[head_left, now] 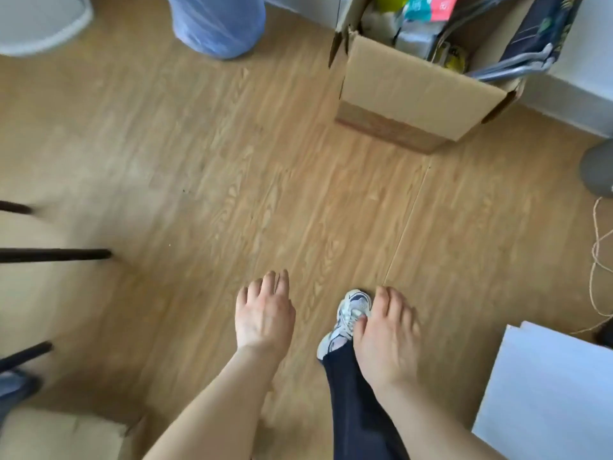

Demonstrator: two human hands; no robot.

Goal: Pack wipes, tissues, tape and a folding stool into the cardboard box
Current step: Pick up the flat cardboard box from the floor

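The open cardboard box stands on the wood floor at the upper right, its near flap hanging toward me. Inside it I see white packs, a teal and red pack, something yellow, and a folding stool with a dark patterned seat and grey metal legs poking over the right corner. My left hand and my right hand hang low in front of me, palms down, fingers loosely spread, both holding nothing and well short of the box.
A blue plastic bag sits at top centre. Black chair legs reach in from the left. A white board lies at the lower right, with a loose cord and a grey round object near the right edge. My shoe is below.
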